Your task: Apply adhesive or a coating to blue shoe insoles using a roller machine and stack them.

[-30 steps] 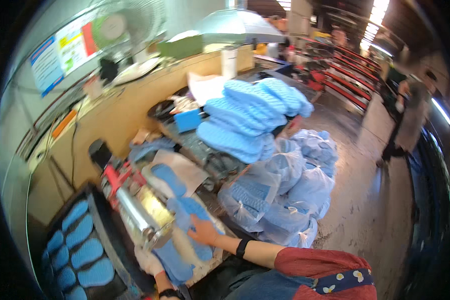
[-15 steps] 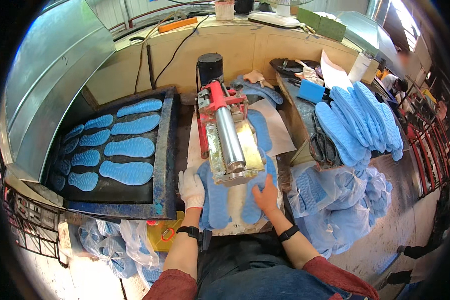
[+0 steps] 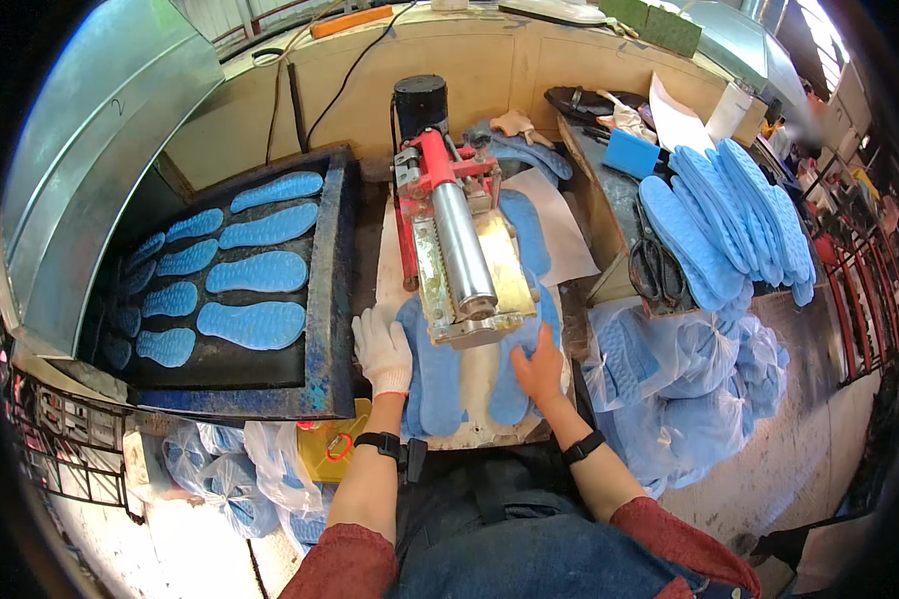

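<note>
Blue insoles point(image 3: 440, 374) lay flat on the bench point(image 3: 479, 431) under the roller machine point(image 3: 464, 262). My gloved left hand point(image 3: 384, 349) pressed one, fingers together; my bare right hand point(image 3: 539, 365) pressed another, fingers spread.

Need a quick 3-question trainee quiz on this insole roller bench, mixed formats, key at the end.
1. True or false: the left hand wears a white glove.
2. The right hand rests on: A) scissors B) a blue insole C) the tray.
3. Fill in: the dark tray of blue insoles lies to the ____ of the roller machine.
Key: 1 true; 2 B; 3 left.
</note>
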The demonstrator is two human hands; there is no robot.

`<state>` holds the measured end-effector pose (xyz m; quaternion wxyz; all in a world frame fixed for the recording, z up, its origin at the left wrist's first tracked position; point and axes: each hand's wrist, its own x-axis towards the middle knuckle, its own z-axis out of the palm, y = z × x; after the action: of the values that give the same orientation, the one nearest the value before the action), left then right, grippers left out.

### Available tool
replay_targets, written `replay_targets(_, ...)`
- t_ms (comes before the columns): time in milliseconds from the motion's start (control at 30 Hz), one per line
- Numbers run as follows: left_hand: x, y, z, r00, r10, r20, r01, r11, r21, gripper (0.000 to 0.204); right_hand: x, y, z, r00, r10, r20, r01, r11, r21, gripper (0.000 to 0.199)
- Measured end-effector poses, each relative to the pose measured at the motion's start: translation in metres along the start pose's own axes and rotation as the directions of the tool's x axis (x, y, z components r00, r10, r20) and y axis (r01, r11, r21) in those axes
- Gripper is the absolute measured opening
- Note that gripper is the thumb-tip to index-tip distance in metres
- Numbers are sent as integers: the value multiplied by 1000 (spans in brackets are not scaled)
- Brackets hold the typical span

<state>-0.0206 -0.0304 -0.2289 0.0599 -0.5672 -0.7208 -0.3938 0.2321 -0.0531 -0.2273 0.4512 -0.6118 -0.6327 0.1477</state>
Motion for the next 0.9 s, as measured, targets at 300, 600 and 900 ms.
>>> replay_targets(300,12,12,-14,995,-64,75,65,998,-9,23,1,2,3,999,41,32,-41,999,4,53)
replay_targets(600,-1,-8,-2,999,-23,29,23,1000,-3,34,-2,-3,3,999,51,12,-50,998,-35,58)
replay_targets(900,3,-1,-2,999,-7,45,9,999,-32,34,3,5,5,997,-64,-36,60,993,-97,56)
